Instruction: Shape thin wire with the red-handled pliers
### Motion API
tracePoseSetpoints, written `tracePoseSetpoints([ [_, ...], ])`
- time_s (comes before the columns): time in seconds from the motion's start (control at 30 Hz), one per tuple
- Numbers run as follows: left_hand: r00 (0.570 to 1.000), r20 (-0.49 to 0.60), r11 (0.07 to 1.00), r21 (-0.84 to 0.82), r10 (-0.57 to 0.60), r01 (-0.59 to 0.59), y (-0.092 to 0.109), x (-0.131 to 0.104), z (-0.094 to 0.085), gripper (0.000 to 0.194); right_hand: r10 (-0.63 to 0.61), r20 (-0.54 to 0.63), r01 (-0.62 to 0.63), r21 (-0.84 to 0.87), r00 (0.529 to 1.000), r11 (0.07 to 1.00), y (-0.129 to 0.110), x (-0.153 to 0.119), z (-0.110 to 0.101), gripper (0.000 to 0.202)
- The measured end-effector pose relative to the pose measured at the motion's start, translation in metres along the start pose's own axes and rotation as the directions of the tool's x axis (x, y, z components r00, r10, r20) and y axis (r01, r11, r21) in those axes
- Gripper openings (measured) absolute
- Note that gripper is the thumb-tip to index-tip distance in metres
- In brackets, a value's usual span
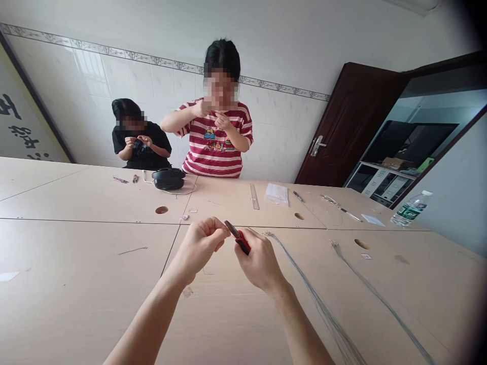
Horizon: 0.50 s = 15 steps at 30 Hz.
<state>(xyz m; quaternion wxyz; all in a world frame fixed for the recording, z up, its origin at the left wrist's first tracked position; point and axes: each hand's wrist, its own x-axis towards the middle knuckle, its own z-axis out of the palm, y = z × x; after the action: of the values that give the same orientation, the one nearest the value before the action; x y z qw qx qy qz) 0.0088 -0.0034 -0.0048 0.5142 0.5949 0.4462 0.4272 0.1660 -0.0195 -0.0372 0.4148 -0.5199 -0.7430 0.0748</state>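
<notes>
My right hand (261,258) is wrapped round the red and black handles of a pair of pliers (242,242). The dark metal jaws point up and left, close to the fingertips of my left hand (203,243). Those fingers are pinched together; whatever lies between them is too small to make out. To the right of my hands, a bundle of thin grey wires (304,281) runs down the table toward me. A second wire bundle (375,291) lies farther right. Left of my hands rests a short thin wire piece (132,250).
Across the table (95,304) two people work with their hands raised. Near them sit a black device (168,178) with a white cable, a ruler (254,196) and a plastic bag (277,194). A water bottle (411,208) stands at the right. The tabletop has round holes.
</notes>
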Motion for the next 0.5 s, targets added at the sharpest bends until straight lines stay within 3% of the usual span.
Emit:
tracePoseSetpoints([
  [0.5,1.000,0.003,0.996,0.089,-0.031,0.031,0.0026,-0.0019,0.0062,0.023,0.031,-0.057,-0.031,-0.003,0.998,1.000,0.0036,0.0006,-0.0028,0.015],
])
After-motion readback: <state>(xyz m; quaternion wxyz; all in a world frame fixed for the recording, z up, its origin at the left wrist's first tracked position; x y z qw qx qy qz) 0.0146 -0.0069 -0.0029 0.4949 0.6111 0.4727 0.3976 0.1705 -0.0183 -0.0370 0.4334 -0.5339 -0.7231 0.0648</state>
